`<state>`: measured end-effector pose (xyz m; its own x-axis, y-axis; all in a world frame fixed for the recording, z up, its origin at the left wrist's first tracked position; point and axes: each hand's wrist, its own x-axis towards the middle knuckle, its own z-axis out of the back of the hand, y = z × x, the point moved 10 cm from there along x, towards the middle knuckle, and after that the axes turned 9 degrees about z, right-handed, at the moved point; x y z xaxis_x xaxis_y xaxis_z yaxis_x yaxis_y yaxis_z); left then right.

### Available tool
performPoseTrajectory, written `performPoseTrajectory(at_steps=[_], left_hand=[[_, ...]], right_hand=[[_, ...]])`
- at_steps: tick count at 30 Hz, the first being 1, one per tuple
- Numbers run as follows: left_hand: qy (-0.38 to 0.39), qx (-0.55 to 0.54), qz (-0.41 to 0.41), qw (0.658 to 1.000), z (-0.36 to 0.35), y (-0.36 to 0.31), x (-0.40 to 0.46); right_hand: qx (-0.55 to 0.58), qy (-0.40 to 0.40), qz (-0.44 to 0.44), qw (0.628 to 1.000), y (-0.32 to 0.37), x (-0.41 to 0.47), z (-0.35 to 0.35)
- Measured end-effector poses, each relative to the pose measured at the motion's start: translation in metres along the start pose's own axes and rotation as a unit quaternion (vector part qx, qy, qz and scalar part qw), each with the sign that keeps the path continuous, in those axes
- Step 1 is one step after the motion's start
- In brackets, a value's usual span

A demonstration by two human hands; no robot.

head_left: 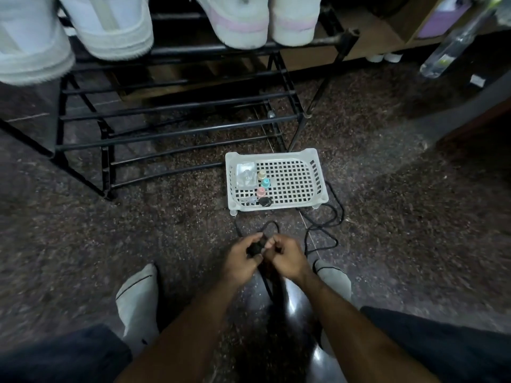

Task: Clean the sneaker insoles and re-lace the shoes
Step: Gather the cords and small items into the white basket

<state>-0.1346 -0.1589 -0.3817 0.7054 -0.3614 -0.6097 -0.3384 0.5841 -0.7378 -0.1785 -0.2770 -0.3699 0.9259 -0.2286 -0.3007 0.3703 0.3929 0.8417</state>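
Observation:
A black shoelace (pixel 323 228) lies in loops on the floor in front of me and runs up into both hands. My left hand (pixel 243 258) grips a small bundled part of the lace. My right hand (pixel 287 258) pinches the lace right beside it. A dark glossy shoe (pixel 296 305) sits under my forearms, mostly hidden. No insole shows in view.
A white perforated plastic basket (pixel 315 172) stands on the speckled floor ahead, holding small coloured bottles (pixel 264 183) and a clear packet (pixel 245 174). A black metal shoe rack (pixel 177 125) with white sneakers (pixel 237 20) on top rises behind. My socked feet (pixel 138 299) flank the shoe.

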Motion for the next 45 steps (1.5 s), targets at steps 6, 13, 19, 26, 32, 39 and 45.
performPoseTrajectory(at_steps=[6,13,19,26,32,39,45], left_hand=[[0.001,0.011,-0.012,1.0,0.028,-0.058,-0.036],[-0.058,-0.192,-0.047,0.979,0.088,-0.14,-0.089],[-0.077,-0.179,-0.172,0.966,0.123,-0.223,-0.146],[-0.126,-0.141,-0.301,0.935,0.158,-0.277,-0.196],[-0.196,-0.099,-0.304,0.927,0.184,-0.269,-0.202],[-0.076,-0.019,-0.396,0.915,0.141,-0.32,-0.243],[-0.117,-0.053,-0.402,0.906,0.157,-0.359,-0.263]], right_hand=[[-0.005,-0.059,0.066,0.996,0.063,-0.006,0.052],[-0.057,-0.073,0.087,0.992,0.111,-0.027,0.103],[0.069,-0.144,0.107,0.981,0.183,-0.047,0.145],[-0.017,-0.196,0.179,0.964,0.249,-0.06,0.199],[-0.059,-0.2,0.256,0.944,0.327,-0.084,0.235],[-0.099,-0.166,0.341,0.92,0.41,-0.11,0.222],[-0.11,-0.23,0.332,0.908,0.42,-0.114,0.248]])
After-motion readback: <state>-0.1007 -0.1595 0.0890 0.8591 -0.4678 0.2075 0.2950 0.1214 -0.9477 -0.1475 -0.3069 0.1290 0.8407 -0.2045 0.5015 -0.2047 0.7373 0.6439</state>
